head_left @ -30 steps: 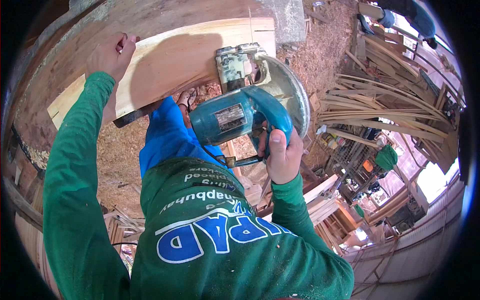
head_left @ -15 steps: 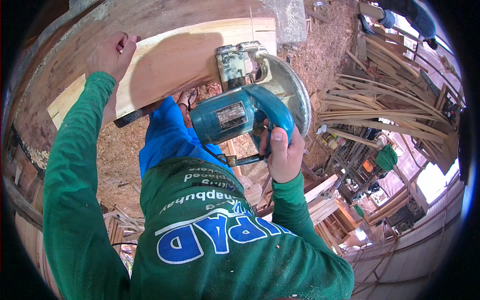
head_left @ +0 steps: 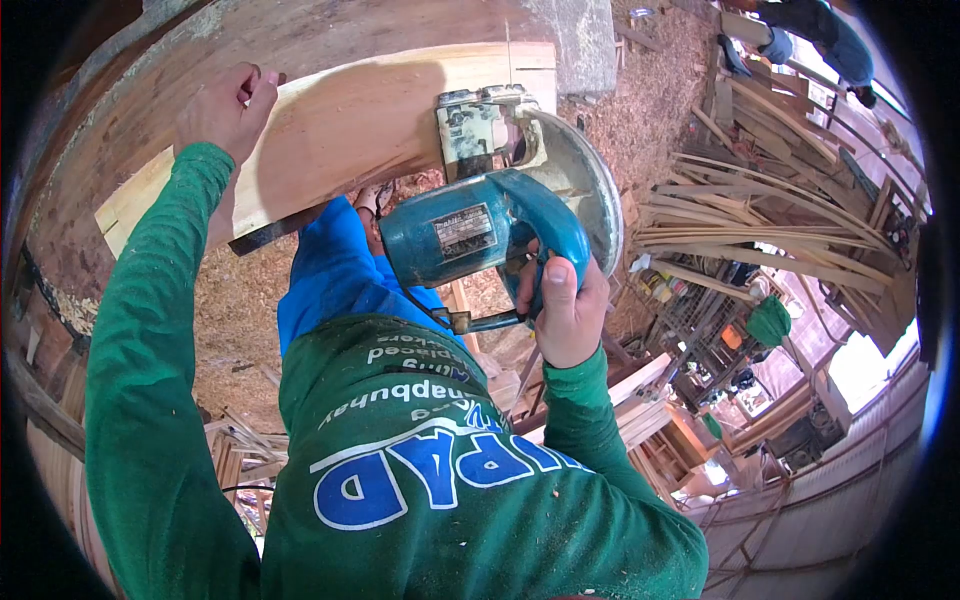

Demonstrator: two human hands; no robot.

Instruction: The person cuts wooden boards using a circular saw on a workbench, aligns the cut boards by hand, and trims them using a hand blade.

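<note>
Saw (head_left: 440,235) is at the right end of the board (head_left: 345,130), and its base overlaps the near edge of it. From where I stand, the right hand (head_left: 572,318) is closed around the handle (head_left: 562,232). The left hand (head_left: 222,112) is over the left part of the board, with fingers half curled; whether it pinches something, I cannot tell. One thin line (head_left: 509,62) crosses the board just beyond the base. Under the board is the bench (head_left: 330,45).
</note>
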